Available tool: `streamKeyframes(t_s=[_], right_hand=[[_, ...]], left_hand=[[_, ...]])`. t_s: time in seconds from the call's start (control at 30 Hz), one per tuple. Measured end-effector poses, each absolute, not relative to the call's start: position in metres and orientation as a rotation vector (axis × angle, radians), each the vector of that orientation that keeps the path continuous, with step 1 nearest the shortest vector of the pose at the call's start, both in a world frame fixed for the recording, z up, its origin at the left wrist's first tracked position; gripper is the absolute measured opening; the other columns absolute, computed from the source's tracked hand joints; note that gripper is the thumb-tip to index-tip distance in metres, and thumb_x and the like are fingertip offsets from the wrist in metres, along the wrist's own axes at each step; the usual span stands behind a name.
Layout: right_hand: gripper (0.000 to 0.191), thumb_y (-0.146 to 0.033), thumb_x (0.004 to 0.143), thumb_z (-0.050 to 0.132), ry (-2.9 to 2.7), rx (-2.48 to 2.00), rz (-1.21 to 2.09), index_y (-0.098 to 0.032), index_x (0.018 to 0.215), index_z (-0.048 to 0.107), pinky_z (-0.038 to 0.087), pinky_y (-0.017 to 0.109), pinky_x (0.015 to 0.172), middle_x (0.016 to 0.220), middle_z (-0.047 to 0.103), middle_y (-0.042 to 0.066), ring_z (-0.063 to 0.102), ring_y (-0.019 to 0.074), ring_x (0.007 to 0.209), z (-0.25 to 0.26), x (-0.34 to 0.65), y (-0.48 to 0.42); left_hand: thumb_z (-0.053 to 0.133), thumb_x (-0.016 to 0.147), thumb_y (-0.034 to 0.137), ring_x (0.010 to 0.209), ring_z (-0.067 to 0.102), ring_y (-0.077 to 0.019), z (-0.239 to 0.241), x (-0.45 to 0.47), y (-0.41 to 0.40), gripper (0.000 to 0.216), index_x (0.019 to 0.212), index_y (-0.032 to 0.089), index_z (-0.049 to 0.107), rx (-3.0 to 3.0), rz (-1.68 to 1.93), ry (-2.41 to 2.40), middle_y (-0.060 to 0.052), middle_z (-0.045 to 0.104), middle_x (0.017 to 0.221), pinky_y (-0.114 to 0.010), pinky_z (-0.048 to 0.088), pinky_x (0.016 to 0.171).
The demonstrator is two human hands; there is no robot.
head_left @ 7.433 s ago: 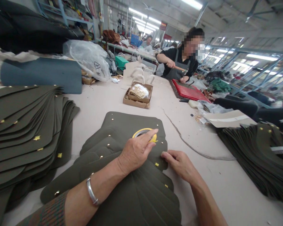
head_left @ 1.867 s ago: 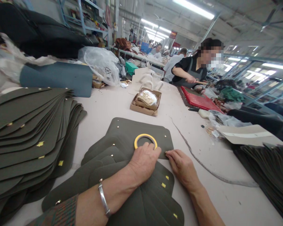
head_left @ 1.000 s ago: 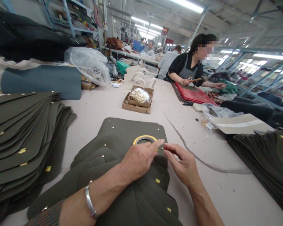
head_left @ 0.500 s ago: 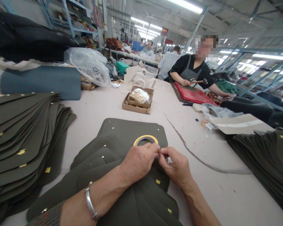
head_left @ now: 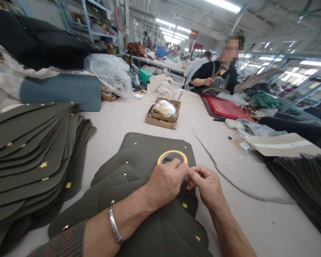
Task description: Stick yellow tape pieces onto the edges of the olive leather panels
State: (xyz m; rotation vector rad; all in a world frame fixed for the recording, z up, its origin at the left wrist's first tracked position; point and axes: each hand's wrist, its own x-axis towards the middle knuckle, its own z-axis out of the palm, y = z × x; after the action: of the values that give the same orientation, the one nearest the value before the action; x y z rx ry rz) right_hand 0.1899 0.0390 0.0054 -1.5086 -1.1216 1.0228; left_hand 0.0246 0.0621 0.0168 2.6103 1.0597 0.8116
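My left hand (head_left: pixel 166 182) is closed around the near side of a roll of yellow tape (head_left: pixel 173 154). My right hand (head_left: pixel 204 182) is pinched close beside it, fingertips meeting those of the left at the roll's edge. Whatever lies between the right fingertips is too small and covered to make out. Under both hands fan out dark olive panels (head_left: pixel 147 141) with small metal studs. A few bits of yellow tape (head_left: pixel 184 205) stick to the panels near my right wrist.
More olive panels (head_left: pixel 42 142) are stacked at left, others (head_left: pixel 305 178) at right. Ahead sits a cardboard box (head_left: pixel 160 122) of gold-coloured parts. A thin cord (head_left: pixel 216 167) curves across the table (head_left: pixel 238 214). Across from me a co-worker (head_left: pixel 203 80) holds a hammer beside a red board (head_left: pixel 227 107).
The view has swung slightly left, so things sit further right. My hands stay together at the tape roll. The co-worker has lifted the hammer and holds a dark panel upright.
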Motion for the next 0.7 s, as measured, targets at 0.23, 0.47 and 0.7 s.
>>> streamKeyframes(t_s=[0.23, 0.47, 0.7], right_hand=[[0.033, -0.045, 0.064, 0.075, -1.062, -1.664, 0.984, -0.014, 0.073, 0.068, 0.052, 0.025, 0.049, 0.056, 0.062, 0.000, 0.057, 0.0117, 0.047, -0.004, 0.226, 0.044], [0.032, -0.047, 0.075, 0.064, -1.365, -1.823, 0.830, -0.015, 0.074, 0.068, 0.050, 0.025, 0.047, 0.059, 0.063, 0.001, 0.058, 0.0132, 0.048, -0.008, 0.220, 0.046], [0.023, -0.037, 0.076, 0.055, -1.691, -1.932, 0.472, -0.020, 0.069, 0.068, 0.044, 0.028, 0.055, 0.062, 0.068, 0.002, 0.061, 0.0171, 0.056, -0.003, 0.210, 0.055]], left_hand=[[0.039, 0.095, 0.017, 0.080, 0.060, -0.0193, 0.013, 0.029, 0.063, 0.016, 0.094, 0.019, 0.055, 2.629, 0.457, 1.237, -0.004, 0.060, 0.088, -0.031, 0.051, 0.067], [0.042, 0.092, 0.012, 0.087, 0.057, -0.0231, 0.009, 0.030, 0.067, 0.015, 0.093, 0.019, 0.055, 2.668, 0.259, 1.233, -0.006, 0.060, 0.089, -0.035, 0.052, 0.071], [0.041, 0.090, 0.009, 0.087, 0.055, -0.0232, 0.008, 0.029, 0.066, 0.017, 0.094, 0.019, 0.054, 2.653, 0.266, 1.229, -0.007, 0.058, 0.090, -0.036, 0.052, 0.071]])
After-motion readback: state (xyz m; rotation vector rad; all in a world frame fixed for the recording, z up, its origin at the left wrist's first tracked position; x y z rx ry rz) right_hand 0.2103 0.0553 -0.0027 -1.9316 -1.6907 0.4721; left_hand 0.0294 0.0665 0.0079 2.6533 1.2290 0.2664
